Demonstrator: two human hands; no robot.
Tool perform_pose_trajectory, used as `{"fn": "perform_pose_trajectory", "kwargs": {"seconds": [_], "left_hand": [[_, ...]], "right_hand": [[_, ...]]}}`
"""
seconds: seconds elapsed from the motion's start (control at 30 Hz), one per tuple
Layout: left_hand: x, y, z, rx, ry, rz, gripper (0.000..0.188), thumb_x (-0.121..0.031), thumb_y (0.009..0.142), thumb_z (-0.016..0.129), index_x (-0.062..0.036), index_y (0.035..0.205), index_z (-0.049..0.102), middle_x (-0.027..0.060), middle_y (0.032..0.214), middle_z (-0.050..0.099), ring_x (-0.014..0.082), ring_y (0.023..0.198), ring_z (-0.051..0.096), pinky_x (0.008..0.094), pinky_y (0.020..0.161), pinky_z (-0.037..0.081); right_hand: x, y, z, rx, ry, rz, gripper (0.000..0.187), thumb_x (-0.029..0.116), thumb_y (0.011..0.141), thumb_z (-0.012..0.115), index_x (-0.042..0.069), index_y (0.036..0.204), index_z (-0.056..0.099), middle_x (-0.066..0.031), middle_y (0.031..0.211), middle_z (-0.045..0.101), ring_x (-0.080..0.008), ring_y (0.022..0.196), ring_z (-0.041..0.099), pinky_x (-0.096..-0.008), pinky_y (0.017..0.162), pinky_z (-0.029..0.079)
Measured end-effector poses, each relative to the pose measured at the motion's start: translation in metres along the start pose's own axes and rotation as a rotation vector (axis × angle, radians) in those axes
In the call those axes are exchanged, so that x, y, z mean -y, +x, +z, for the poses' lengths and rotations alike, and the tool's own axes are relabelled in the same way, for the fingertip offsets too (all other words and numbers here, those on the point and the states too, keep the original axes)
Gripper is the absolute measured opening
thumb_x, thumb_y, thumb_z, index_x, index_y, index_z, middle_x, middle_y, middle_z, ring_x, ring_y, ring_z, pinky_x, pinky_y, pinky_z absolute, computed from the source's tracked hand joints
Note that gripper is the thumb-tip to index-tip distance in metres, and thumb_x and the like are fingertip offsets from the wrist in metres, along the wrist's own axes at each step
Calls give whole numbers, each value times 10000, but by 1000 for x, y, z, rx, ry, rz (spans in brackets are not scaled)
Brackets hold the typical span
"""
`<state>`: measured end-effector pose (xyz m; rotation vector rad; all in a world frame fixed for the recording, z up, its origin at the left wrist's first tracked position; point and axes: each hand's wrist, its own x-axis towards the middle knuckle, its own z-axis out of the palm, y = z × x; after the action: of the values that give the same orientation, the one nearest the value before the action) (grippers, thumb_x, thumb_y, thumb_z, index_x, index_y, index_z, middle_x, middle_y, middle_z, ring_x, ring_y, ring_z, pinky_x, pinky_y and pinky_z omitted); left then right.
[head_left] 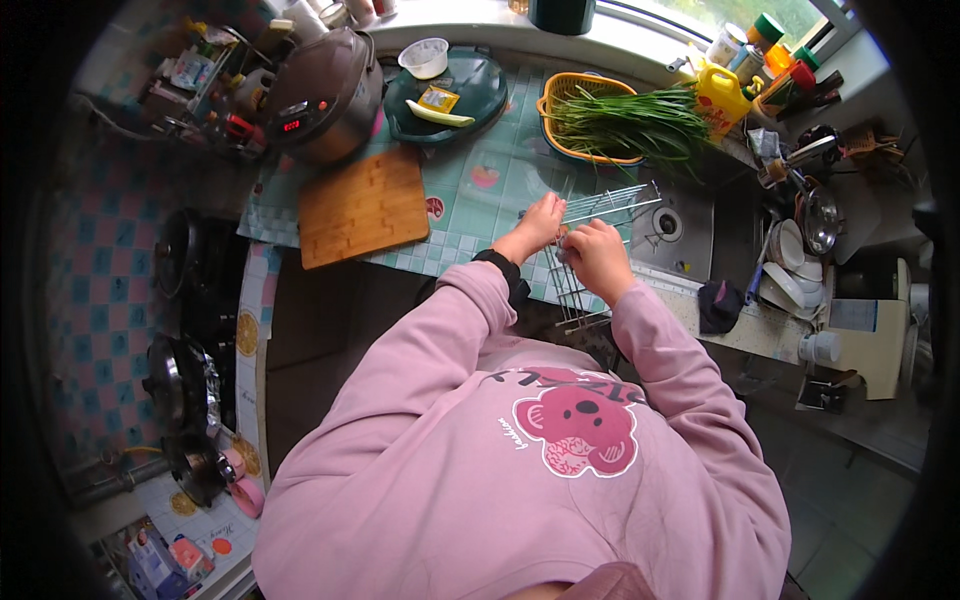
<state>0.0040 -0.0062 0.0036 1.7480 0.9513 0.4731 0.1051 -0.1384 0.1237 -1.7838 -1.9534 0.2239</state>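
Hands grip the wire rack on the counter edge beside the sink, left hand and right hand both closed on its bars, while green chives wait uncut in the orange basket.

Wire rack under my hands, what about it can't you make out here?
Head view:
- Wire rack: its middle is covered by both hands.
- Left hand and right hand: fingers curl under, grip unclear.
- Rack's near end: too small and dark against the counter edge.
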Motion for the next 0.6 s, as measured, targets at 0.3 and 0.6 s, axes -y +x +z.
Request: {"fn": "perform_pose_trajectory", "kwargs": {"seconds": [0.3, 0.6], "left_hand": [[27, 14, 9, -8, -49, 22, 295, -348, 1018, 444, -61, 1048, 498, 105, 925, 609, 192, 712, 600, 326, 495, 493], [8, -2, 4, -33, -201, -34, 354, -369, 981, 506, -19, 1032, 511, 226, 973, 634, 421, 930, 595, 466, 812, 466]], "right_hand": [[-4, 19, 24, -106, 138, 288, 80, 96, 674, 665, 49, 738, 668, -144, 756, 668, -347, 764, 643, -446, 717, 512], [3, 31, 34, -165, 253, 612, 206, 207, 675, 703, 50, 805, 679, -170, 766, 681, -357, 754, 664, -426, 681, 523]]}}
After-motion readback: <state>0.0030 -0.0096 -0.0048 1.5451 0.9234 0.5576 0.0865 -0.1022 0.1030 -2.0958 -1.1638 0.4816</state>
